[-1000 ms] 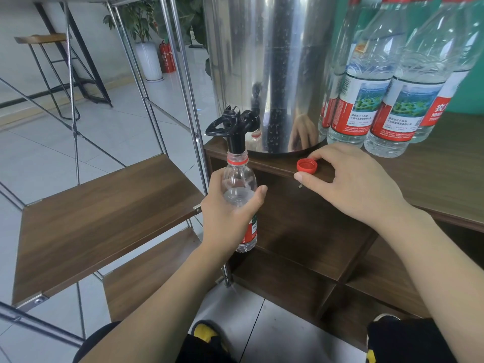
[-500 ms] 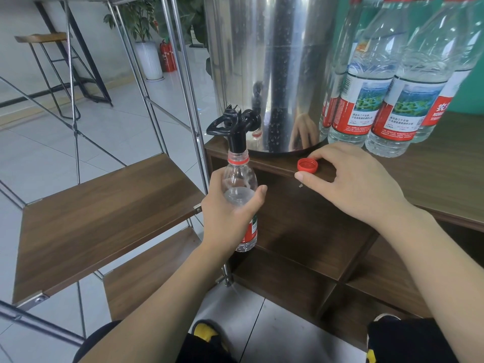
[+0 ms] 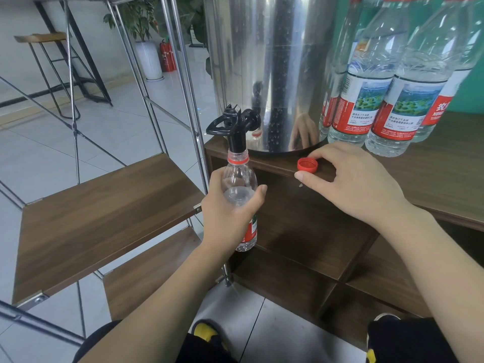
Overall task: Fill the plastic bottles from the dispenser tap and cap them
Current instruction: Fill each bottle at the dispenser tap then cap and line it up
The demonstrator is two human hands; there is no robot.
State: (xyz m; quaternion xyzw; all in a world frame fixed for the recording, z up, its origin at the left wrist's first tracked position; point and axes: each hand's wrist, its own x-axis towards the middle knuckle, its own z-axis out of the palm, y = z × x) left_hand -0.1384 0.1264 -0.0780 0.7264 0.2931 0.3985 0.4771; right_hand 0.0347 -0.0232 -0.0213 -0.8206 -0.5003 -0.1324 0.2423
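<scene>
A small clear plastic bottle (image 3: 239, 179) with a red neck ring hangs upright under the black tap (image 3: 234, 124) of the steel dispenser (image 3: 269, 61), its mouth around the spout. My left hand (image 3: 230, 216) grips the bottle's body, which holds water up to about its shoulder. The bottle's red cap (image 3: 307, 164) lies on the wooden cabinet top (image 3: 445, 179). My right hand (image 3: 353, 179) rests there, thumb and forefinger on either side of the cap without gripping it.
Several large filled bottles (image 3: 387, 100) with red labels stand right of the dispenser. A metal-framed rack with wooden shelves (image 3: 99, 213) is to the left, just beside the tap. Open cabinet compartments (image 3: 301, 231) lie below the top.
Both hands have stayed in place. The water level in the small bottle looks slightly higher.
</scene>
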